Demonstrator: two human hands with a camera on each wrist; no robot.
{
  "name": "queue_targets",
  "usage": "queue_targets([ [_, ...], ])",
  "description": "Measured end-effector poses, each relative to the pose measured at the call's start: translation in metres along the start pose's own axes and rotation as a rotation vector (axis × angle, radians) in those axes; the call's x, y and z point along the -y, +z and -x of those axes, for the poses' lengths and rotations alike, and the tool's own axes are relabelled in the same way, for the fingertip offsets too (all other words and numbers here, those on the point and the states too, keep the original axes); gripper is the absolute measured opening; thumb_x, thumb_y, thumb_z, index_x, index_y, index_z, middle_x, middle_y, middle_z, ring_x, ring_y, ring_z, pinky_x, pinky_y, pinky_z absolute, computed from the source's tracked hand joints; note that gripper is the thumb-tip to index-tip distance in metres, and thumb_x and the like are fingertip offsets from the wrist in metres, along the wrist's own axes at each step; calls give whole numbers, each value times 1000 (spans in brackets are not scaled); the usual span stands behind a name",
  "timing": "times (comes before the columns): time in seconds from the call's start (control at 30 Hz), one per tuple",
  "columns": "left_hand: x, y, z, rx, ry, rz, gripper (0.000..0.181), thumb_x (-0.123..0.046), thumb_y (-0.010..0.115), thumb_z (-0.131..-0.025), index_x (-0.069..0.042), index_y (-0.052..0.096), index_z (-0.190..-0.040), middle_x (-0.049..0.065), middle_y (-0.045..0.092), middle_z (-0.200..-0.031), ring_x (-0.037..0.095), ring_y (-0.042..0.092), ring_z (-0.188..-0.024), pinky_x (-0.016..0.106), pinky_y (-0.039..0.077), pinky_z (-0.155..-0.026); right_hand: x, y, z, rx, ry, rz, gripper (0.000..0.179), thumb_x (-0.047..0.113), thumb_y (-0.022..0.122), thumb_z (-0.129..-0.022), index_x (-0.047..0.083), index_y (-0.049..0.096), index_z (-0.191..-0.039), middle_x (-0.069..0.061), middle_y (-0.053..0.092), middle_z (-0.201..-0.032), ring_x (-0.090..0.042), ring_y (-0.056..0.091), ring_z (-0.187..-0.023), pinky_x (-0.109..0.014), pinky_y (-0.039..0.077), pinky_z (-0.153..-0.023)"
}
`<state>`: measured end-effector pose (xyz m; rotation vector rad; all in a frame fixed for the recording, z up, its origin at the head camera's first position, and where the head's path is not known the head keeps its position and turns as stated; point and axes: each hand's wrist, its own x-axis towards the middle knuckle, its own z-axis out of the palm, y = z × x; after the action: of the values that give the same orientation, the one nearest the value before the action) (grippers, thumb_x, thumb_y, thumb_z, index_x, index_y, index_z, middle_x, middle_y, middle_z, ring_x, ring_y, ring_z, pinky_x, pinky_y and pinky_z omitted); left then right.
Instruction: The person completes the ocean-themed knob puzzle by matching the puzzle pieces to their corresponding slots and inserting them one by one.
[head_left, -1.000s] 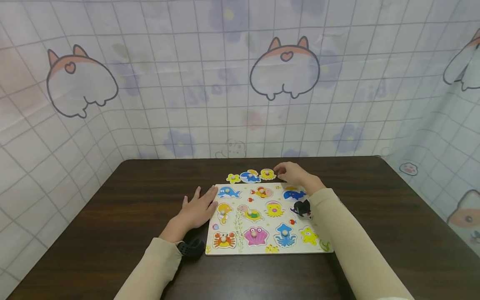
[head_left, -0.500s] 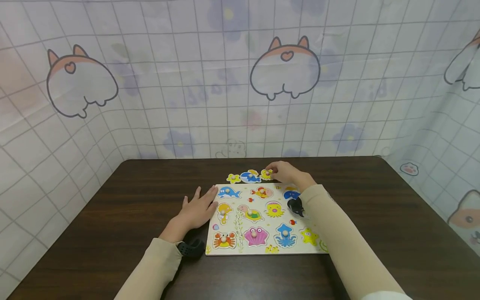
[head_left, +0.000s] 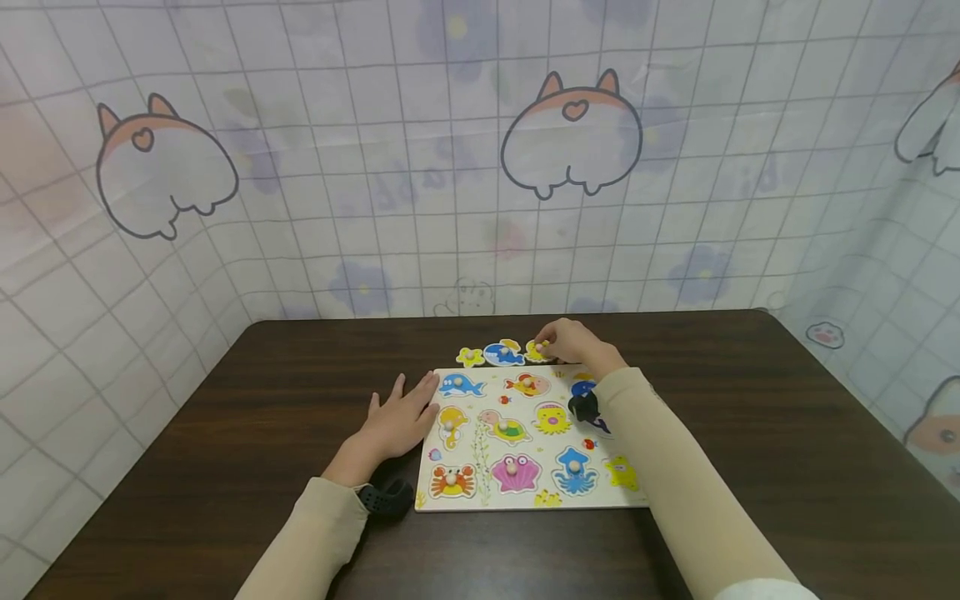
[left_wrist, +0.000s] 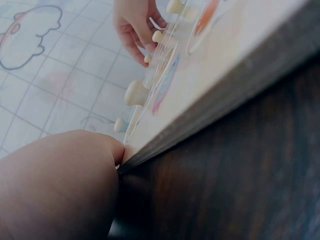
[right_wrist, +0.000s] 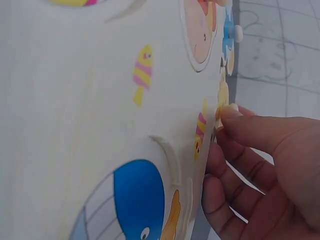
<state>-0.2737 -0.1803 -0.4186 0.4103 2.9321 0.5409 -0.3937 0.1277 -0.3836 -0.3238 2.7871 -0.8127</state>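
My left hand [head_left: 400, 422] lies with spread, straight fingers at the left edge of a white wooden sea-animal puzzle board [head_left: 517, 503]. Behind the board, my right hand [head_left: 573, 343] pinches the small round knob of a yellow octopus puzzle piece [head_left: 533, 356] between thumb and index finger. In the right wrist view the thumb sits right at that knob [right_wrist: 233, 107], and the other fingers curl beside the board's back edge. A blue whale piece [head_left: 504, 356] and a yellow starfish piece [head_left: 470, 357] lie left of the octopus piece.
Knobbed pieces sit in the board, among them a crab [head_left: 452, 481], a pink shell [head_left: 516, 473] and a blue squid [head_left: 574, 472]. My right sleeve [head_left: 675, 467] covers the board's right side. A patterned curtain [head_left: 360, 167] hangs behind the dark table [head_left: 262, 400].
My right hand has moved left to the yellow octopus piece and now pinches its knob. The left hand has stayed on the board's edge. The head view has shifted slightly.
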Motion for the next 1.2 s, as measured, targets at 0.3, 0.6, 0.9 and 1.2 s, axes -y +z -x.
queue_targets([
  [0.3,1,1,-1,-17,-4,-8,63,-38,41,-110,-17,21,-166,4,17,-170,42,2,-155,75,0,-114,3,-1,0,-28,5,41,19,14,66,-102,5,73,-116,-12,68,-107,-23,63,-83,-39,53,-82],
  [0.6,0,1,-1,-16,-4,2,62,-38,41,-110,-17,22,-165,3,18,-170,43,3,-155,75,0,-114,2,-5,5,-75,-4,96,24,19,64,-103,4,72,-120,-13,69,-118,-29,62,-101,-47,51,-92],
  [0.9,1,0,-1,-13,-10,-10,62,-38,41,-110,-17,21,-166,4,17,-170,43,2,-155,75,0,-114,4,-19,15,-77,-53,87,27,20,64,-104,2,71,-122,-11,70,-109,-27,62,-95,-44,53,-87],
  [1.2,0,1,-2,-5,-12,-11,63,-39,41,-110,-17,20,-166,4,17,-170,43,2,-155,75,0,-114,10,-22,32,-75,-119,52,23,19,67,-102,3,73,-117,-7,71,-102,-24,62,-89,-42,53,-85],
])
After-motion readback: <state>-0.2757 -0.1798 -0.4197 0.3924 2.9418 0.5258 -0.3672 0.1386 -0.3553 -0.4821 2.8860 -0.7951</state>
